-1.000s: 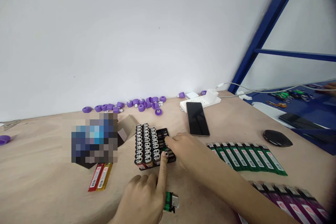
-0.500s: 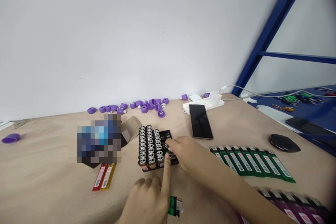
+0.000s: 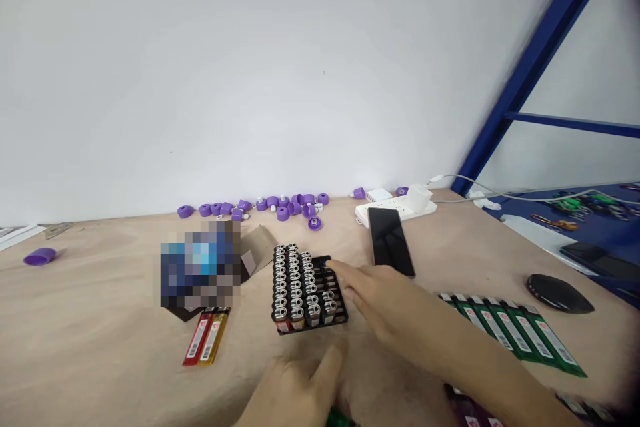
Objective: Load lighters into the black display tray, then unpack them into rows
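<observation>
Extending open fingers, the right hand (image 3: 380,300) reaches the far corner of the lighter tray (image 3: 340,315) mid-desk (image 3: 100,327); the left hand (image 3: 295,393), cut off below, hides whether its fingers grip the mostly hidden green lighter (image 3: 340,419) beside it.

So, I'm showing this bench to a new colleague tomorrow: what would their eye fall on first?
The black tray packed with upright lighters stands out mid-table, the right hand at its right side. Behind it, purple plastic caps line the table's back edge, and a fan of green packets lies to the right.
</observation>
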A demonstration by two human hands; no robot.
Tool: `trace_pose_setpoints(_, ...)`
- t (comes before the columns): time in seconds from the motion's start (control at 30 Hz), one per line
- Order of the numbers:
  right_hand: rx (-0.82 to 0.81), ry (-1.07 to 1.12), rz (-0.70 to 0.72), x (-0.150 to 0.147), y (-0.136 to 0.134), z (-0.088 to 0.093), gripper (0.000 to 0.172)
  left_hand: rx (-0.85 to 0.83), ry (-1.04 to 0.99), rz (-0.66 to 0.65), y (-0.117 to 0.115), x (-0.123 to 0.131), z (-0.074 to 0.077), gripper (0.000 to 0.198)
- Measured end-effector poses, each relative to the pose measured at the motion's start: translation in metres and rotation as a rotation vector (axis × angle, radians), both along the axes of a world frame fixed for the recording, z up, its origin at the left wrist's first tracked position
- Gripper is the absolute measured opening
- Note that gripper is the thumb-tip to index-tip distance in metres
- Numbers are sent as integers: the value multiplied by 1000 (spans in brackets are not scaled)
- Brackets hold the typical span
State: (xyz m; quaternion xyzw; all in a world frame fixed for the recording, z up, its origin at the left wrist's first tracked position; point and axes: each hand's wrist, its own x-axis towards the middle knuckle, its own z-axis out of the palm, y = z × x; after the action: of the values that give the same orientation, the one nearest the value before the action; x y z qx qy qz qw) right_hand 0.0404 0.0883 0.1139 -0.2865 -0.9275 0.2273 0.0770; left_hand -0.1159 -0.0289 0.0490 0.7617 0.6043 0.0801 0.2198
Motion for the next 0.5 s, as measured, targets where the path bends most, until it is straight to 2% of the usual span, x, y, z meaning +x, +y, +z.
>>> trace_pose_setpoints(0.07,-62,94,-21,9,-7,14,26,-213,-508,84,0,2,2,22)
trace_pose_setpoints(0.13,-147,156,-1,14,-15,24,12,-384,-945,185,0,5,8,23)
trace_pose_setpoints(0.2,-232,168,28,13,-23,30,16,-490,-1197,277,0,8,15,22)
trace_pose_setpoints(0.23,-266,165,31,10,-26,30,20,-532,-1258,314,1,8,19,18)
trace_pose_setpoints(0.3,-317,161,13,1,-28,28,17,-568,-1300,315,1,8,26,10)
trace_pose_setpoints(0.43,-431,258,-29,-13,-24,17,17,-522,-1268,175,6,3,35,9)
trace_pose_setpoints(0.5,-511,291,-31,-15,-24,13,21,-516,-1263,146,9,1,38,10)
